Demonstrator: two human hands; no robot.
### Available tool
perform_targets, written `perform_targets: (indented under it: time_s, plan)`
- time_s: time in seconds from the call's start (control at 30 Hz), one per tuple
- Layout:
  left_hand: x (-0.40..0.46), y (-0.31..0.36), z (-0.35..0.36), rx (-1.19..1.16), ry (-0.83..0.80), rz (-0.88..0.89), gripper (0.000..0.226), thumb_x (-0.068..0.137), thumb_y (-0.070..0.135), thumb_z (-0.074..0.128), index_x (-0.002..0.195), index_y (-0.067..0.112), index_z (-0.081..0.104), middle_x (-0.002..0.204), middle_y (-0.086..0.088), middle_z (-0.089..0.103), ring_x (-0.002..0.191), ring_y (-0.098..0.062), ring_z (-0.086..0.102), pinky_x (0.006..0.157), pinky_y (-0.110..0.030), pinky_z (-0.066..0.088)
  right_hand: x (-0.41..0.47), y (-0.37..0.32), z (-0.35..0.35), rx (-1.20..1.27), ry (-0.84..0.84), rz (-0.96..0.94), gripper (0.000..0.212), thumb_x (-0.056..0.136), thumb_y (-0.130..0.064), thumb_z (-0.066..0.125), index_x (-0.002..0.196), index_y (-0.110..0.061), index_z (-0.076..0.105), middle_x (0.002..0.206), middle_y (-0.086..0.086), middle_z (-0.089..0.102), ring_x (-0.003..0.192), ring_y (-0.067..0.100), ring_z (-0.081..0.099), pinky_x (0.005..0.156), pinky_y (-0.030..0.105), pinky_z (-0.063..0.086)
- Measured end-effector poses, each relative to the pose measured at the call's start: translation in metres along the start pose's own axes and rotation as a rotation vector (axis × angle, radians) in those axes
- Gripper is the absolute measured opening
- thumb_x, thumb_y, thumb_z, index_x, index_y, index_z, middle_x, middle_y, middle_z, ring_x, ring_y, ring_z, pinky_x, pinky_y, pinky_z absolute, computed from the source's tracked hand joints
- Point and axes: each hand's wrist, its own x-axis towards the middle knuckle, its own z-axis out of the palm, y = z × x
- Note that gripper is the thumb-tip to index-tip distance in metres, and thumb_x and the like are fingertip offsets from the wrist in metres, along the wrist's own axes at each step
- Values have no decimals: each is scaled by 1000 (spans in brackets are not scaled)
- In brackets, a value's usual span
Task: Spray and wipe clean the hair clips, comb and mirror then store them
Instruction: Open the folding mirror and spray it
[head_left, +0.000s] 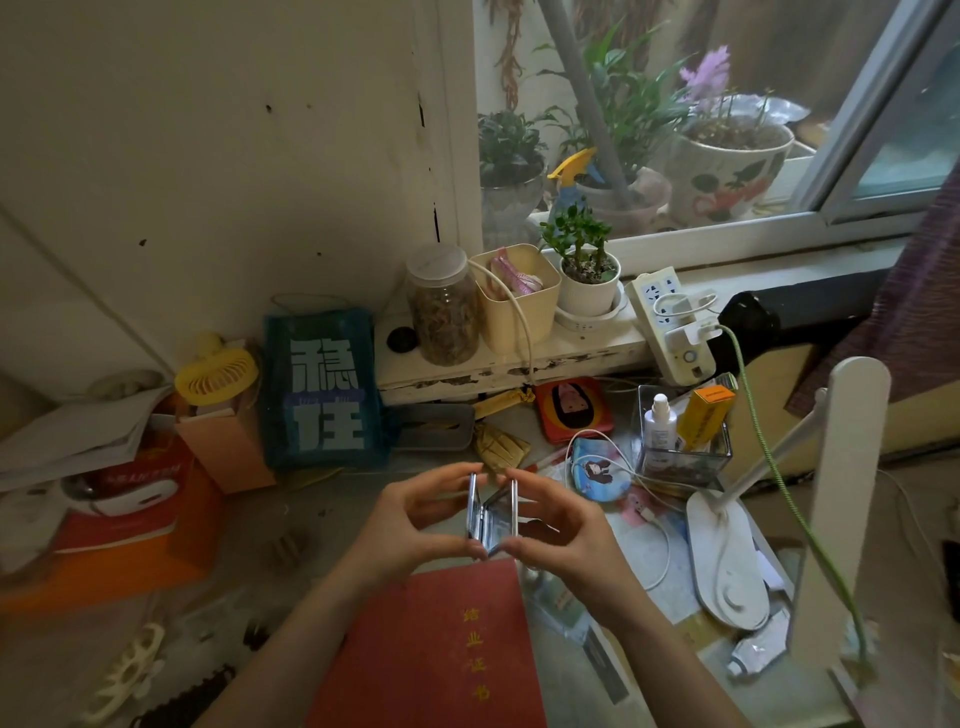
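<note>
- The mirror (491, 517) is a small folding one with two leaves joined by a hinge. It is held half open, in the middle of the frame, a little above the counter (311, 519) and above the red booklet (436, 649).
- The left hand (415, 525) grasps the left leaf, with fingertips on its upper edge and the thumb at its lower edge.
- The right hand (561, 525) grasps the right leaf in the same way, by the rim only.
- I judge the mirror to be light and stiff, but fragile: the glass may crack if it falls, and the hinge may suffer if the leaves are forced.
- The glass is smooth and will be slippery when sprayed, so the frame edges are the better place to take hold; fingers on the glass would leave marks.
- A dark comb (202, 688) and a pale hair clip (130, 670) lie at the lower left of the frame, on the counter. Both are blurred; they look light and rigid, and the comb teeth may catch a cloth.
- A white spray bottle (660, 423) stands in a clear box (722, 447) at the right of the middle.
</note>
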Motion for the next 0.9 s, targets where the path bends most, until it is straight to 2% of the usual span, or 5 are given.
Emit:
perform_targets:
  time_s: [0.17, 0.47, 0.63, 0.77, 0.9]
  plan:
    - [-5, -4, 1, -101, 22, -14, 67, 65, -5, 77, 119, 28, 57, 121, 12, 62, 109, 1, 59, 78, -18, 53, -2, 10, -11, 164, 10, 94, 64, 67, 5, 74, 127, -12, 56, 123, 9, 65, 101, 30, 67, 75, 28, 54]
    - [-9, -27, 4, -352, -34, -89, 63, 70, -13, 67, 124, 13, 47, 128, -3, 58, 108, -22, 64, 79, -31, 56, -7, 17, -27, 212, -11, 178, 65, 65, 7, 76, 124, -7, 55, 117, 13, 68, 102, 32, 67, 80, 30, 55]
    - [-13, -42, 9, -627, -79, -197, 90, 50, 18, 90, 128, 13, 44, 128, -7, 59, 115, -28, 59, 79, -33, 56, -9, 17, -28, 248, -8, 209, 67, 59, -1, 78, 122, -7, 56, 116, 14, 68, 100, 32, 68, 77, 29, 55]
    - [-16, -39, 6, -350, -79, -165, 72, 70, -10, 73, 130, 15, 42, 131, -8, 53, 111, -20, 62, 82, -32, 56, -11, 15, -29, 163, 10, 224, 58, 70, 19, 68, 120, -8, 57, 112, 10, 70, 96, 31, 69, 73, 27, 56]
    - [-15, -30, 2, -132, -141, -153, 73, 72, -9, 73, 131, 23, 43, 129, -1, 52, 99, -19, 68, 83, -34, 57, -12, 12, -31, 89, -6, 223, 59, 70, 18, 69, 121, -9, 58, 112, 7, 71, 95, 31, 70, 73, 26, 56]
